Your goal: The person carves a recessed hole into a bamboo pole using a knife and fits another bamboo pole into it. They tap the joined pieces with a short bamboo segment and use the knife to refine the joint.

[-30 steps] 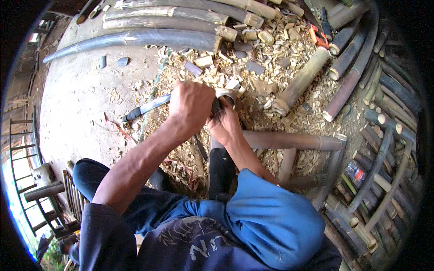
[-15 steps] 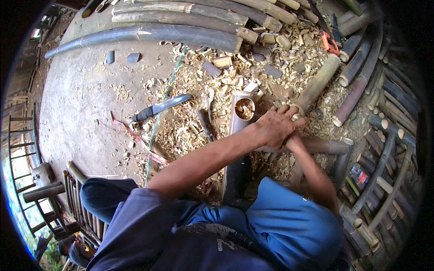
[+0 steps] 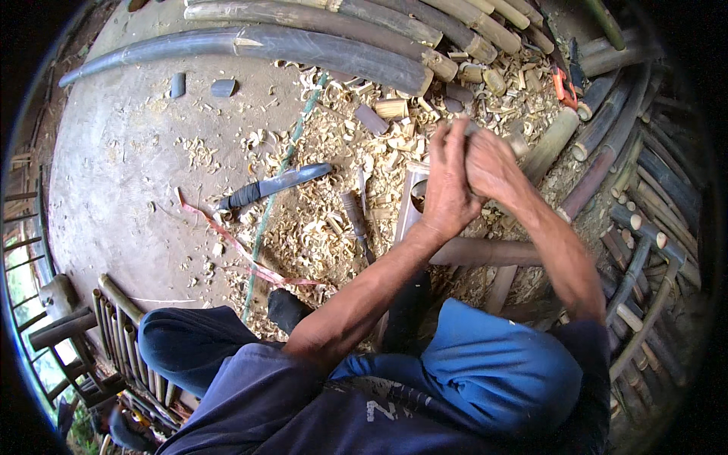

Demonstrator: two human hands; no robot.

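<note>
My left hand [image 3: 449, 178] has its fingers stretched out and lies against my right hand [image 3: 493, 163], above an upright bamboo section [image 3: 407, 201] with a hole in its side. The fingers of my right hand are curled closed. Whatever they hold is mostly hidden and blurred; a pale rounded end shows just beyond that hand. A thick bamboo length [image 3: 552, 144] leans to the right of my hands. Below them a brown bamboo tube [image 3: 485, 252] lies crosswise. To their left are a dark-handled tool [image 3: 356, 220] and a broad knife [image 3: 277, 184] with a wrapped handle.
Wood shavings [image 3: 311, 216] and bamboo offcuts [image 3: 371, 120] cover the floor around my feet. Long bamboo poles [image 3: 326, 53] lie at the far side. More bamboo [image 3: 607, 152] is stacked on the right, near an orange-handled tool [image 3: 563, 87]. A pink strip [image 3: 235, 246] lies at the left.
Both hands have moved up and to the left, off the near end of the thick bamboo length. They now partly cover the holed bamboo section. My view has shifted slightly.
</note>
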